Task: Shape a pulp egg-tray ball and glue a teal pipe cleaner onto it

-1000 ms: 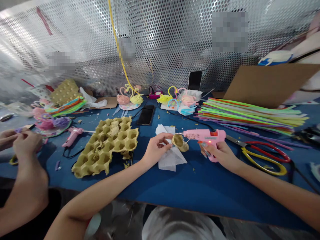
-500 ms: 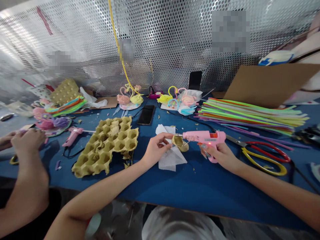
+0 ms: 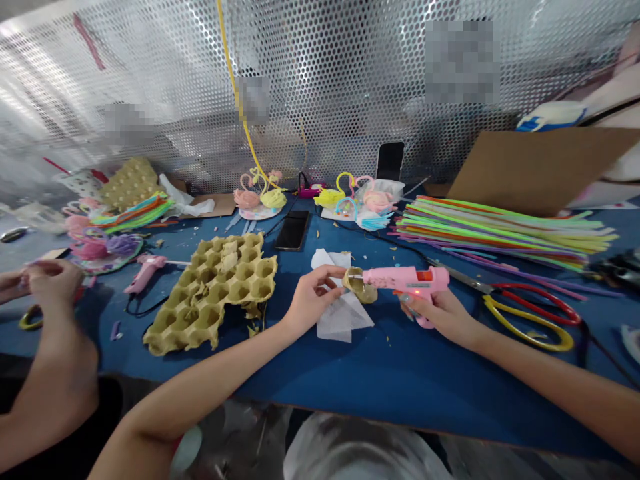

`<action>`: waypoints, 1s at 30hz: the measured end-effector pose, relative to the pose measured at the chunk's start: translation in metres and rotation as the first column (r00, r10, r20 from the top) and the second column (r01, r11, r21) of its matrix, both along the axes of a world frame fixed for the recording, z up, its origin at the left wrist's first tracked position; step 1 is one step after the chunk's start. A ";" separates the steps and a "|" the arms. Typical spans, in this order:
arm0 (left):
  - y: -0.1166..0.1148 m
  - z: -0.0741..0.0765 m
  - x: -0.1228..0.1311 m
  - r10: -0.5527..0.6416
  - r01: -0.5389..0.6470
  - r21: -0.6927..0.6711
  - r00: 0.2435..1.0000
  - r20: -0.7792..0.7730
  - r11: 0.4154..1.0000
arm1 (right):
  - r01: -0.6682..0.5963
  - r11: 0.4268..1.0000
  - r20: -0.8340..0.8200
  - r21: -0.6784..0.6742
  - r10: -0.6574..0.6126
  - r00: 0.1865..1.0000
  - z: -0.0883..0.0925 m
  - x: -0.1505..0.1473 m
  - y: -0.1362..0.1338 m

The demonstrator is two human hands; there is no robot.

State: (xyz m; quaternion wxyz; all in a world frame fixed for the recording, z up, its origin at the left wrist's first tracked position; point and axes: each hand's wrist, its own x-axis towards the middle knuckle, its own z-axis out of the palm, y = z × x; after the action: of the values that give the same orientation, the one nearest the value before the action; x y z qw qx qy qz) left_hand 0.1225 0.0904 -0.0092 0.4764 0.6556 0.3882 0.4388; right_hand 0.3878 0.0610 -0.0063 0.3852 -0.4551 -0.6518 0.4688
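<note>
L hand (image 3: 316, 300) pinching carton cup (image 3: 369, 294), R hand (image 3: 443, 312) gripping pink glue gun (image 3: 395, 277) w/ nozzle (image 3: 357, 276) at cup's opening

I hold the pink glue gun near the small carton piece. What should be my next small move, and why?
Probably squeeze a little glue with your right hand: the pink glue gun points its nozzle at the opening of the carton piece, which your left hand grips. Contact is hard to judge.

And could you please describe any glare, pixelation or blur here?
Head view: pale glare across the perforated panel; head view: blocky pixelation masks three patches there; head view: the pink glue gun in the right hand looks sharper than the far left edge.
</note>
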 end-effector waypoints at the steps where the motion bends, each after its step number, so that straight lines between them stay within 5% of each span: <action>1: 0.000 0.000 0.000 0.003 -0.003 -0.002 1.000 0.000 1.000 | 0.002 1.000 0.002 -0.009 -0.002 1.000 0.000 0.000 0.000; 30: 0.000 0.002 -0.001 0.077 -0.077 -0.001 0.997 0.011 0.997 | -0.001 1.000 0.021 -0.016 0.001 1.000 -0.010 0.005 -0.001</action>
State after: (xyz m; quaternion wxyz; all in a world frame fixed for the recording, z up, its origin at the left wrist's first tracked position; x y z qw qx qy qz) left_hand 0.1220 0.0908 -0.0070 0.4615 0.6376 0.4105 0.4603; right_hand 0.3930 0.0599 -0.0168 0.3747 -0.4626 -0.6521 0.4694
